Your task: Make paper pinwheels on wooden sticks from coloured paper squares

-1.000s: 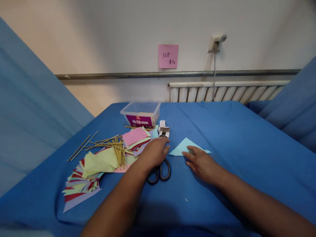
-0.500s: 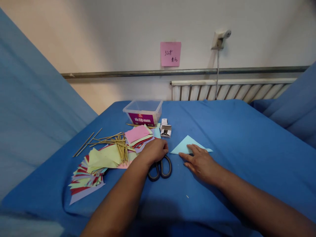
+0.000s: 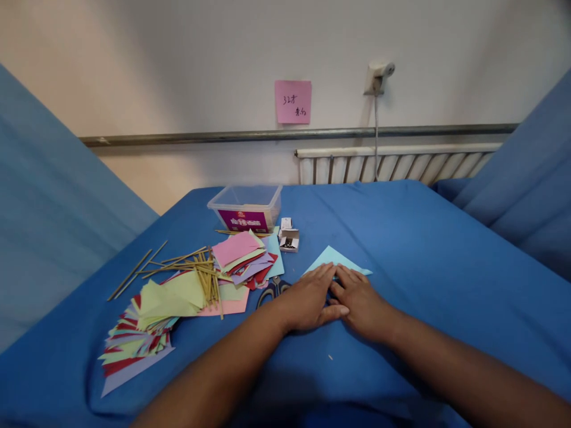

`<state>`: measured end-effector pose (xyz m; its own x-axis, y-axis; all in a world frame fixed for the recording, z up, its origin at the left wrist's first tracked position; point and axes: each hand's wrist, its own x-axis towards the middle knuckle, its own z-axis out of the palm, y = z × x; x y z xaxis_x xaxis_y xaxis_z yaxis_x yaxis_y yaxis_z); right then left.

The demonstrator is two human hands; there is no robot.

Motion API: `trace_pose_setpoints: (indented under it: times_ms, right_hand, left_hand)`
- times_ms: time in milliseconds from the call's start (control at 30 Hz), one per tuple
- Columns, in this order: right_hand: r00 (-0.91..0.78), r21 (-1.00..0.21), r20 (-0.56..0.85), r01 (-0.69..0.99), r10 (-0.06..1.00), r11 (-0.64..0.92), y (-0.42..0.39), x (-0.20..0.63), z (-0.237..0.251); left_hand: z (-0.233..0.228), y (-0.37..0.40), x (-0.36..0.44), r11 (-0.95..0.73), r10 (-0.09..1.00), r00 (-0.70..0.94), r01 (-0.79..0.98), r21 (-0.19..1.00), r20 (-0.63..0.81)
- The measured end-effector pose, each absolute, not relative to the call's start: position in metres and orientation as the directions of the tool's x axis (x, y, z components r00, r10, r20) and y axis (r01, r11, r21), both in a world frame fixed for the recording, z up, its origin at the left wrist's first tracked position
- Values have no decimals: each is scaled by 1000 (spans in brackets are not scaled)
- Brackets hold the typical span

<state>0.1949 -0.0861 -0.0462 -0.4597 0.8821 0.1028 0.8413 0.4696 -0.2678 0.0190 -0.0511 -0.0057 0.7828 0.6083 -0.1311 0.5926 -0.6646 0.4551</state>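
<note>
A light blue sheet of paper point(image 3: 334, 255), folded to a low triangle with crisp straight edges, lies on the blue cloth point(image 3: 423, 249) in front of the person, its peak pointing away. The left hand point(image 3: 307, 302) rests flat on its near left part, fingers straight and close together, thumb stretched out sideways to the right hand. The right hand point(image 3: 363, 306) lies on the near right part, fingers extended and slightly bent, its fingertips meeting those of the left; neither hand pinches anything that shows. The sheet's right corner tapers to a thin point beyond the fingers.

Just beside the left hand, scissors point(image 3: 270, 291) with rounded dark handles lie partly hidden by the wrist. Further left, slim round yellowish sticks point(image 3: 209, 276) cross in a loose heap over paper. Smooth matte sheets point(image 3: 241, 249) in pink, red, lilac and pale green make an uneven stack, and limp pale yellow sheets point(image 3: 172, 294) cover part of a fan of pointed, many-coloured paper point(image 3: 136, 348). Behind them stands a clear plastic tub point(image 3: 245, 217) with a glossy purple label, and near it a small white card box point(image 3: 289, 241) gapes, showing dark bits inside. The cloth is softly creased
</note>
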Motion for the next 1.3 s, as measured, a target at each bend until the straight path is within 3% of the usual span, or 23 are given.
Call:
trace_pose_setpoints:
  times_ms: [467,600,700,833,967,1100,1300]
  right_hand:
    - [-149,-132,213,975,966,180,-128,245,-65]
    - [-49,-171,233,981,971,91,-126,263,-60]
    - [4,-270,218,961,976,56,-111,266,-48]
    - [36,-349,106,937,994,4,-67,245,-28]
    - [9,-306,34,952,999,1,-30,213,-23]
    - [-88,-244,231,959,969,145,-23,191,-42]
    - [-113,-245,210,956,971,164,-24,189,-70]
  left_hand:
    - [-11,-51,18,-725,602,789,605,329,-125]
    - [-13,-49,18,-720,603,786,611,330,-140]
    - [-13,-49,18,-716,601,784,615,331,-156]
    - [-15,-48,16,-722,596,789,608,329,-150]
    - [-16,-49,17,-723,595,789,609,326,-153]
    - [-12,-51,18,-730,591,792,606,316,-154]
    - [7,-63,2,-641,704,675,738,211,-223]
